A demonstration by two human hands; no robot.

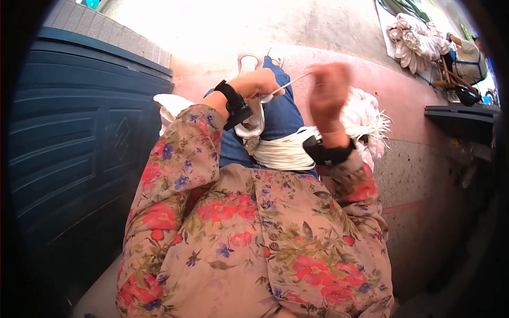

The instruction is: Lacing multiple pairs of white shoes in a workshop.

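Note:
My left hand is closed at a white shoe between my knees, its fingers partly hidden from above. A thin white shoelace runs taut from there up to my right hand. That hand is raised to the right and smeared by motion, with the lace ending at its fingers. Across my right thigh lies a thick bundle of white laces. To the right of my leg is a white heap with loose lace ends sticking out.
Some white material shows by my left knee. A dark blue panelled door stands close on the left. At the far right are a pile of white shoes, a chair-like frame with a bag and a dark ledge.

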